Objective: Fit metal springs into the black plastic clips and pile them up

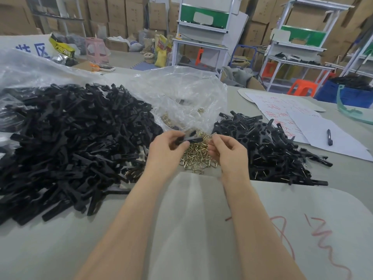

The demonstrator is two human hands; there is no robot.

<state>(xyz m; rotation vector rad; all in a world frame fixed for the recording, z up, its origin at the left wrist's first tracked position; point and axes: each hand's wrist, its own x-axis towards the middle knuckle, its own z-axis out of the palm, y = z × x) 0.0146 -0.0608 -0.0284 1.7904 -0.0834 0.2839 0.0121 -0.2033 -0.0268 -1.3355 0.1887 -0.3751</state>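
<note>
Two hands over the springs | I see left hand pinching a clip | right hand pinching a spring just beside that clip | bare clips heaped left, fitted pile right

Thin brass-coloured metal wire is glinting across the heap of springs, and the right hand is pinching one wire spring just above it. Left of the heap, the loose clips are showing matt black moulded plastic, like the clip the left hand is pinching. Right of it, the fitted clips are showing bright wire ends. Behind the heap a clear plastic bag is shining, thin and crinkled. In front, a smooth matt grey sheet is lying in soft folds.
</note>
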